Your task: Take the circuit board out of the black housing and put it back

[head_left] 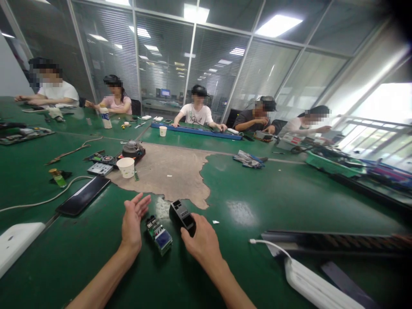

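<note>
Tall glass panels [164, 64] in pale metal frames stand behind a broad, glossy green desk [264, 189], with five people [197, 113] in dark headgear seated along its far edge. Toward the desk's near edge, the right hand [204, 236] curls thumb and fingers around the near end of a black rectangular plastic casing [180, 211]; whether the casing touches the desk cannot be told. Just left of it lies a small green circuit board with a blue rectangular block [159, 236], and beside that the left hand [132, 221] is spread open, palm turned inward, grasping nothing. Beyond, a ragged brown patch [167, 171] reaches toward the desk's far edge, a white paper cup [126, 168] at its left margin. Toward the desk's left edge lies a flat black phone-like device [85, 195]; a green plastic basket [331, 166] piled with dark items sits toward the right edge.
</note>
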### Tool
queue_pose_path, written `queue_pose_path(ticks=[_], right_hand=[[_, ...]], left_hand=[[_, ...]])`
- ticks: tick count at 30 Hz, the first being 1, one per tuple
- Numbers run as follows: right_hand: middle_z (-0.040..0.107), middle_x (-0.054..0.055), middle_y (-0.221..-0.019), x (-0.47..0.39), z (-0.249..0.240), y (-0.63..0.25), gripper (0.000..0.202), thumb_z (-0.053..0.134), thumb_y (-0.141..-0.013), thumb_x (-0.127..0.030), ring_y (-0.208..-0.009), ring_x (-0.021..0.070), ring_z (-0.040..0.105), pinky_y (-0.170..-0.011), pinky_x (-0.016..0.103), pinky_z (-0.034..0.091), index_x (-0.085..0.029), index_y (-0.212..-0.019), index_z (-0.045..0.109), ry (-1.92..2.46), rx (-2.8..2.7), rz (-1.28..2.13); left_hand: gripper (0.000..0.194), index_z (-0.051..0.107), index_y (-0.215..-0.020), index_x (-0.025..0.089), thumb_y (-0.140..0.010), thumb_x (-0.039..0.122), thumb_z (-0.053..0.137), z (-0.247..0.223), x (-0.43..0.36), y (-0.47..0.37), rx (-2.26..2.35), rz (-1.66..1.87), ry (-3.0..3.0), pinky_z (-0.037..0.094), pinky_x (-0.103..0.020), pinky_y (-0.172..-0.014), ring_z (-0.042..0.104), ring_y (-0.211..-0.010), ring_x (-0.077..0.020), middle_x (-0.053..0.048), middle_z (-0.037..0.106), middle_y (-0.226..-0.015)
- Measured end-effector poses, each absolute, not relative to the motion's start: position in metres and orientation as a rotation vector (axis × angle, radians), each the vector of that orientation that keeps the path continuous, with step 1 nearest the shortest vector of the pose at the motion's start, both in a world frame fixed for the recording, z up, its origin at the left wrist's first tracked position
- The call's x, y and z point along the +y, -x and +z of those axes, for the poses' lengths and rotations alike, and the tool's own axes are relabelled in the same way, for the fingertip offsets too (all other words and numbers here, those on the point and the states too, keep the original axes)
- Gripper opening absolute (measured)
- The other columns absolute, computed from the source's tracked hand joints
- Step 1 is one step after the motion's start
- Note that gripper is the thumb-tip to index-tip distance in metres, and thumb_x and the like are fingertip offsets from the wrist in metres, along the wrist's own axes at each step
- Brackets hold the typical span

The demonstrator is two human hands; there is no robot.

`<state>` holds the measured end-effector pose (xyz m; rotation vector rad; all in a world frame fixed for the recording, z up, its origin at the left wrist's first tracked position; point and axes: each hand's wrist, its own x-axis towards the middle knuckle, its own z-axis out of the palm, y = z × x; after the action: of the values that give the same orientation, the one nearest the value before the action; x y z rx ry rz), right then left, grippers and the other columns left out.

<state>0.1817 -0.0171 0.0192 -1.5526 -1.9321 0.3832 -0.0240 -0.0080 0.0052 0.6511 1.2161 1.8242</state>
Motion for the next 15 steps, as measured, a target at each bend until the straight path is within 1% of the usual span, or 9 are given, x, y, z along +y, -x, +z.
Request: queue_pose_path(ticks=[3,5,9,12,15], right_hand=[[0.058,0.017,-0.114,-0.017,0.014,-0.183,0.057,0.068,-0.075,-0.037,-0.106,0.0350,0.057,-0.089,0.048,0.048,-0.015,-0.126,0.052,1.588,-1.975,0.324],[0.056,0.017,-0.119,-0.018,0.015,-0.183,0.064,0.067,-0.076,-0.039,-0.111,0.0350,0.055,-0.090,0.048,0.048,-0.014,-0.131,0.046,1.587,-1.962,0.290],[0.058,0.015,-0.114,-0.018,0.020,-0.183,0.054,0.065,-0.076,-0.036,-0.108,0.0324,0.055,-0.091,0.045,0.047,-0.014,-0.124,0.051,1.596,-1.952,0.248],[0.061,0.012,-0.104,-0.017,0.021,-0.186,0.039,0.064,-0.076,-0.034,-0.100,0.0295,0.059,-0.088,0.041,0.048,-0.016,-0.110,0.058,1.627,-1.948,0.261],[0.063,0.010,-0.095,-0.017,0.022,-0.188,0.026,0.063,-0.077,-0.033,-0.092,0.0269,0.061,-0.083,0.038,0.049,-0.018,-0.098,0.061,1.634,-1.952,0.278]], left_hand=[[0.066,0.056,-0.123,0.019,-0.090,0.068,0.026,0.005,-0.005,0.029,1.217,1.831,-0.613,0.038,-0.045,-0.103,0.059,-0.117,-0.0263,-0.015,0.066,-0.121],[0.067,0.056,-0.124,0.019,-0.090,0.068,0.026,0.005,-0.005,0.029,1.196,1.826,-0.604,0.038,-0.045,-0.103,0.060,-0.117,-0.0263,-0.016,0.066,-0.121],[0.067,0.055,-0.125,0.019,-0.090,0.068,0.026,0.005,-0.010,0.022,1.149,1.786,-0.640,0.037,-0.044,-0.103,0.059,-0.118,-0.0257,-0.015,0.066,-0.122],[0.067,0.054,-0.125,0.018,-0.090,0.068,0.026,0.003,-0.013,0.016,1.141,1.739,-0.663,0.037,-0.044,-0.103,0.060,-0.117,-0.0262,-0.016,0.066,-0.121],[0.068,0.055,-0.124,0.017,-0.090,0.068,0.026,-0.001,-0.014,0.013,1.140,1.727,-0.689,0.036,-0.044,-0.104,0.060,-0.117,-0.0263,-0.016,0.067,-0.119]])
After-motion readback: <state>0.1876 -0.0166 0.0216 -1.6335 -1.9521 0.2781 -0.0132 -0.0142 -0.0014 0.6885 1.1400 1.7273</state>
